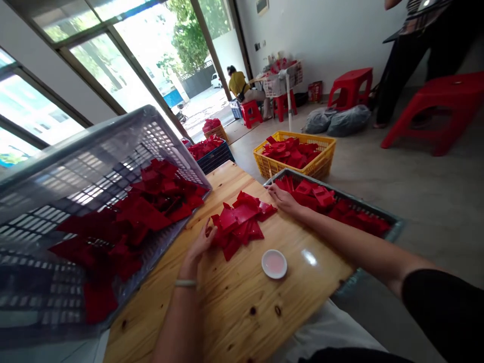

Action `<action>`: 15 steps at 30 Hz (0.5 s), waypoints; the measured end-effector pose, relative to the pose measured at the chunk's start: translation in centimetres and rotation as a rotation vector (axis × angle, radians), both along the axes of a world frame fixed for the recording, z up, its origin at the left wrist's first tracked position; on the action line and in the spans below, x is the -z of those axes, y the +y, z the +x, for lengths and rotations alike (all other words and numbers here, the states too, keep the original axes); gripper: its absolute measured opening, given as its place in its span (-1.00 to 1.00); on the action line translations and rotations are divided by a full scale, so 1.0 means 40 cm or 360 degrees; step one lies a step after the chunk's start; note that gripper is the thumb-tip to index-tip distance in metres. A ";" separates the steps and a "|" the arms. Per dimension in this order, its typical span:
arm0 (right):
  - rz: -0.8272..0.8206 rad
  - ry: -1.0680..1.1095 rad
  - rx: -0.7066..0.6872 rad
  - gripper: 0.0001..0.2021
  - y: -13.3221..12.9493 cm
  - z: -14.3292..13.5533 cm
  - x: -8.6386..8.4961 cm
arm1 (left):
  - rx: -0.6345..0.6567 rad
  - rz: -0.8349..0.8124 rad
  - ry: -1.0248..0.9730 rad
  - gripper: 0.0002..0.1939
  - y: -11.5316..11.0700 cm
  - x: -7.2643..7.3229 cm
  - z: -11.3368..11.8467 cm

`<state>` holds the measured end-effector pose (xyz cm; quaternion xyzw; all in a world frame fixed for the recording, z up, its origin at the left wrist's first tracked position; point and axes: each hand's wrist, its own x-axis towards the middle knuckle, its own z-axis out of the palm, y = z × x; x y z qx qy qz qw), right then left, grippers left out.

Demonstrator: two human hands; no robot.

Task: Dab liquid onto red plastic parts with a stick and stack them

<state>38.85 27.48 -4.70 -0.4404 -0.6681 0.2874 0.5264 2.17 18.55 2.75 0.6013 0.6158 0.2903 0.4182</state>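
A loose pile of glossy red packets (242,219) lies on the wooden table (227,297). At the pile's left edge is my left hand (202,241), fingers loosely bent and apart, with nothing visible in them; whether it touches the nearest packet I cannot tell. My right hand (283,198) is closed around a thin pale stick (270,176) that points up, beyond the table's right edge and over the dark green crate (395,229). A small white dish (275,264) with something pinkish in it stands between my forearms.
A tilted grey plastic crate (151,121) holding red packets rests at the left. Red packets also fill the green crate, a yellow basket (325,159) and a dark blue crate (215,160). Red stools (434,108), grey bags (348,121), a seated person (238,83) and a standing person are beyond.
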 end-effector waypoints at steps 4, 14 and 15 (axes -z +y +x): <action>-0.0271 0.0273 -0.0071 -0.61 0.091 0.018 0.031 | 0.0221 -0.0157 -0.0126 -0.16 0.112 -0.009 0.104; -0.0556 0.0458 0.0122 -0.63 0.014 0.370 0.152 | 0.0884 -0.0260 -0.0156 -0.21 0.344 -0.019 0.457; -0.0583 0.0421 0.0175 -0.63 -0.019 0.398 0.175 | 0.0959 -0.0265 -0.0120 -0.21 0.357 -0.015 0.507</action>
